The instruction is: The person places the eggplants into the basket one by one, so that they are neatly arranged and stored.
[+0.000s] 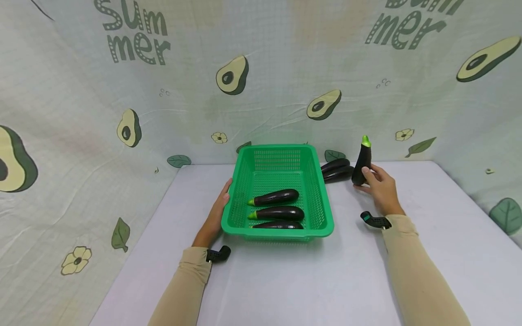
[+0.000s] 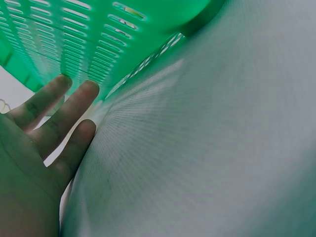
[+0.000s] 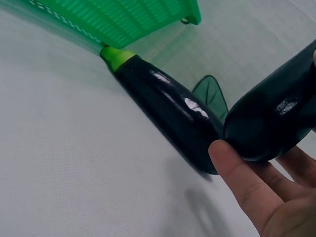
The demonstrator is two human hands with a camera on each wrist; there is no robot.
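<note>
My right hand (image 1: 382, 189) grips an eggplant (image 1: 362, 162) by its lower part, green stem end pointing up. Close up in the right wrist view, fingers (image 3: 247, 190) touch the rounded dark end of that eggplant (image 3: 271, 111). My left hand (image 1: 216, 215) is at the left side of a green basket (image 1: 228, 222); in the left wrist view its straight fingers (image 2: 64, 116) rest against the slotted wall, thumb hidden. Inside the basket lie three eggplants (image 1: 278, 213), stems to the left, the nearest partly hidden by the front rim.
Right of the basket, two more eggplants (image 1: 339, 174) lie side by side on the white table (image 1: 285, 290), their left ends hidden by the basket. Behind the table hangs a cloth (image 1: 277, 122) printed with avocados, leaves and flowers.
</note>
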